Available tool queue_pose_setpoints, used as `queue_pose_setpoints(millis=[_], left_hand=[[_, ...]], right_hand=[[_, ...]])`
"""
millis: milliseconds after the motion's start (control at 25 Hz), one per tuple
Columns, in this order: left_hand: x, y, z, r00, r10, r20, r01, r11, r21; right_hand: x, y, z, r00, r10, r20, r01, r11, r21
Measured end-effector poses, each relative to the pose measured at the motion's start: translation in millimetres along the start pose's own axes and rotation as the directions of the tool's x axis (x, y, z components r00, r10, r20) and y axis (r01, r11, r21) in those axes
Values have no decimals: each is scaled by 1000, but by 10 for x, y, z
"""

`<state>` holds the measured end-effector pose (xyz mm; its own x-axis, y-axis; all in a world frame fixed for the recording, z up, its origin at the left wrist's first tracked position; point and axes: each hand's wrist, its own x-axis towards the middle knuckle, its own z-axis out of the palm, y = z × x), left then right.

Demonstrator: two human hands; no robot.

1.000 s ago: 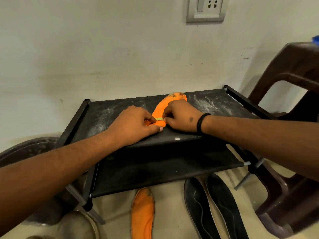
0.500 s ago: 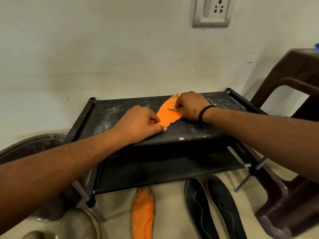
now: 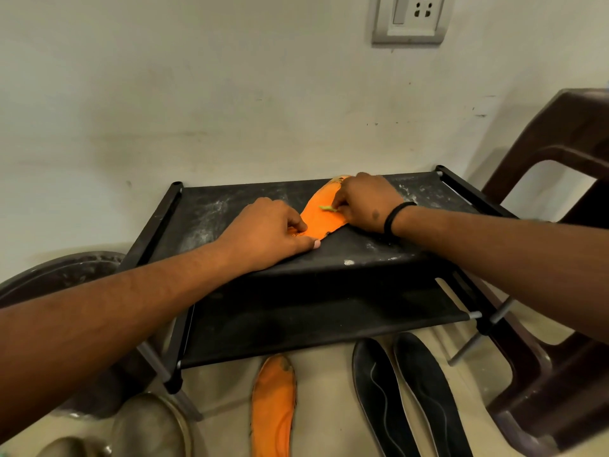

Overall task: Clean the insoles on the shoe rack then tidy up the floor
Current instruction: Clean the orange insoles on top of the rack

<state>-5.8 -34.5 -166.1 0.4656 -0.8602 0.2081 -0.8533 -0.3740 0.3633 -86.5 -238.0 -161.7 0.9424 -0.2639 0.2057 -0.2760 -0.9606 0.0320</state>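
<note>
Head view:
Orange insole: lying on the top shelf of the black shoe rack, toe end pointing far.
Left hand: pressing down on the near end of that insole, fingers curled tight.
Right hand: pinching a small green scrubber against the insole's middle.
Floor: a second orange insole and two black insoles lying near the rack's front.

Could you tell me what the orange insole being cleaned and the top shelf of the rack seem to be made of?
Orange insole: probably foam, matte, its toe end looking worn and stained. Top shelf: likely black fabric stretched between frame bars; it sags and shows white dusty smears.
</note>
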Motion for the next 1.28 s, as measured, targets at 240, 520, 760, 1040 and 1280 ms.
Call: queue_pose_setpoints(millis=[240,520,760,1040,1280], left_hand=[[9,-59,24,1000,7,-6,-7,1000,24],[10,-12,0,1000,-22,10,22,1000,3],[4,-29,14,1000,-5,0,5,1000,-6],[11,-5,3,999,-17,49,16,1000,18],[9,-21,9,1000,-13,19,11,997,72]], right_hand=[[-21,-189,4,997,21,69,-36,975,221],[3,-232,-38,989,-131,69,126,990,67],[39,-229,-11,999,-24,47,18,993,115],[-84,-330,-79,986,-156,52,151,984,94],[-199,-398,-158,977,-199,79,193,978,79]])
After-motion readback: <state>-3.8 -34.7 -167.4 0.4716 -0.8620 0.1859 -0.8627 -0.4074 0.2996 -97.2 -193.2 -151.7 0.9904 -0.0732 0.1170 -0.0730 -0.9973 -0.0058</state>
